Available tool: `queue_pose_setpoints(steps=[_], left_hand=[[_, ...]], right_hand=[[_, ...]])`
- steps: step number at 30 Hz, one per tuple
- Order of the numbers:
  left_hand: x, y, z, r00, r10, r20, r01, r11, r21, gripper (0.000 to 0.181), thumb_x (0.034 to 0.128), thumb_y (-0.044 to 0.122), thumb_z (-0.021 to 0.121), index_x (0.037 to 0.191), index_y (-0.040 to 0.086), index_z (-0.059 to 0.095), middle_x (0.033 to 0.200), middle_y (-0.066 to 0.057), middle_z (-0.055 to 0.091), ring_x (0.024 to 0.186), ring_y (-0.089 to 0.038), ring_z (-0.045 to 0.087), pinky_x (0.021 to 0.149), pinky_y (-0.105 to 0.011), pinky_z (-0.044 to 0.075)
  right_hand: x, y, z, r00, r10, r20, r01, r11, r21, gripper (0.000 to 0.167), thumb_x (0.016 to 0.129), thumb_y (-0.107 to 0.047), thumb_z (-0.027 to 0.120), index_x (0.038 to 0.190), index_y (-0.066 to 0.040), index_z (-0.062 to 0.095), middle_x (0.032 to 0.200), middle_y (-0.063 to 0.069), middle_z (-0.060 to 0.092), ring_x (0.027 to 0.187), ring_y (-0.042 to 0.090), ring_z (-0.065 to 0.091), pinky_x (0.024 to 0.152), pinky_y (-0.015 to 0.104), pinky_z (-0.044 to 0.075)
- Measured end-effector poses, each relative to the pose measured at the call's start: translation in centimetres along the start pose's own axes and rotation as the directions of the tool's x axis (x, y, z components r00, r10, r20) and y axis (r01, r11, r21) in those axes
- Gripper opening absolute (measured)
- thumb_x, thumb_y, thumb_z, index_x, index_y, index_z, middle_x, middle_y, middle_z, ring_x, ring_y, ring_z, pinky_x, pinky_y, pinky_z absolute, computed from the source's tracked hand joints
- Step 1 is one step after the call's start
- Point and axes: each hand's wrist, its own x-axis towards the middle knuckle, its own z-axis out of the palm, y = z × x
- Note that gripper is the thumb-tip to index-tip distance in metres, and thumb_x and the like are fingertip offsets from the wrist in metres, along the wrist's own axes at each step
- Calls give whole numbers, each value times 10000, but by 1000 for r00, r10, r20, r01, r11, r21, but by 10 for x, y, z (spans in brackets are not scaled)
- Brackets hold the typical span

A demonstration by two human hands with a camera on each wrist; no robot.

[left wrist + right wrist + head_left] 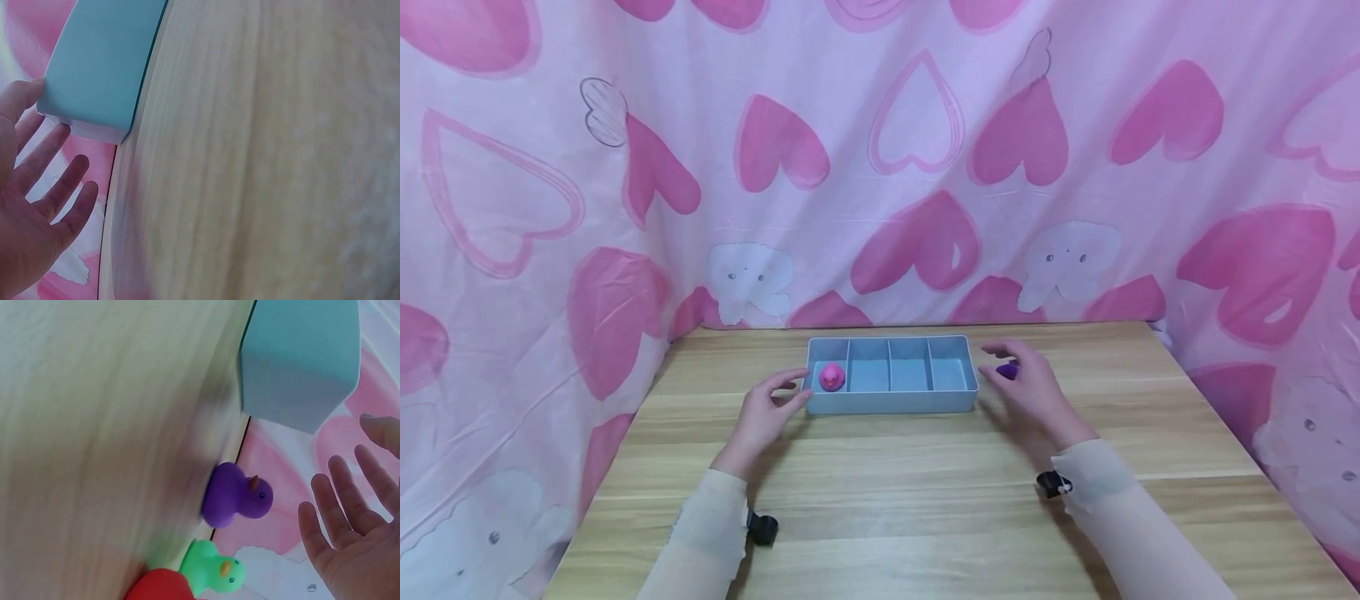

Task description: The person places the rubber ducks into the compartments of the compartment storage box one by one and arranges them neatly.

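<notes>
Touching a box (891, 404) with left hand (765, 415), poising right hand (1030, 383) near a purple duck (226, 495), with fingers of both loosely spread.

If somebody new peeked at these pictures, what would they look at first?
Probably the big pink hearts on the cloth behind the table. Next, the bright pink duck in the leftmost compartment of the blue tray, in the head view. Then the right wrist view's purple duck past the tray's right end, with a green duck and something red near it.
</notes>
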Motion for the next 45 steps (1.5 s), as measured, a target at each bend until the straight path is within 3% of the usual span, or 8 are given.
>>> queue_pose_setpoints(steps=[13,24,31,37,41,45], left_hand=[[1,2,-1,1000,-7,17,7,1000,-7,454,988,314,719,1412,178,632,1479,-63,578,1324,-324,563,1088,-517,536],[2,-1,3,1000,22,13,-22,1000,-6,444,992,287,716,1407,148,636,1473,-78,589,1303,-331,573,1080,-520,542],[1,1,3,1000,8,26,-8,1000,-11,462,992,319,712,1422,171,624,1496,-75,566,1327,-342,557,1087,-528,535],[1,3,1,1000,11,27,-11,1000,-8,467,992,321,712,1421,158,625,1494,-78,571,1329,-345,556,1089,-528,533],[2,2,-1,1000,18,16,-18,1000,-7,457,986,316,721,1408,162,637,1483,-86,580,1327,-361,559,1080,-536,538],[0,1,-3,1000,-13,18,13,1000,-2,466,982,336,725,1414,189,633,1484,-79,576,1326,-352,561,1070,-530,546]], right_hand=[[-17,18,-21,999,35,4,-35,999,-20,445,961,-251,756,1365,-112,627,1337,137,650,1261,368,582,1082,615,495],[-52,40,-43,994,112,3,-112,993,-26,466,972,-353,736,1344,-96,624,1368,159,631,1308,406,541,1121,640,433],[-69,52,-56,980,195,41,-195,981,-3,578,938,-483,741,1379,-140,595,1424,161,580,1363,488,520,1077,620,498],[-76,56,-64,979,196,63,-194,980,-37,555,910,-354,809,1347,-69,621,1359,197,635,1321,452,564,1113,656,443],[-78,58,-66,964,246,97,-243,969,-43,578,895,-309,827,1375,-76,605,1383,205,617,1339,459,553,1119,667,431],[-76,61,-64,958,262,116,-256,964,-68,573,892,-329,828,1369,-95,612,1360,189,634,1290,435,602,1079,607,505]])
